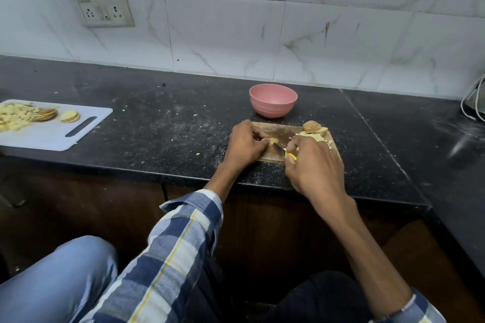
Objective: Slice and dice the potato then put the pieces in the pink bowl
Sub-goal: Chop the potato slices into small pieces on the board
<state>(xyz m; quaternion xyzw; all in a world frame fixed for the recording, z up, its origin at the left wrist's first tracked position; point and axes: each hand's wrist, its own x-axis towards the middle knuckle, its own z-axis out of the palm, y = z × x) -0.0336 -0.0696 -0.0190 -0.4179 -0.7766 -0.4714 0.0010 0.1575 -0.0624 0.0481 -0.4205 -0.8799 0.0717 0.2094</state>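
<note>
A wooden cutting board (273, 127) lies on the black counter just in front of the empty pink bowl (273, 99). My left hand (245, 144) pinches a small stack of potato slices (274, 141) on the board. My right hand (313, 162) grips a knife with a yellow handle (290, 156); its blade (278, 149) rests against the slices. Diced potato (315, 136) is heaped at the board's right end, beside a few uncut round slices (313, 126).
A white plastic cutting board (78, 126) at the far left carries more diced potato and slices. The counter's front edge runs just below my wrists. Cables hang at the far right by the tiled wall. A socket plate is on the wall.
</note>
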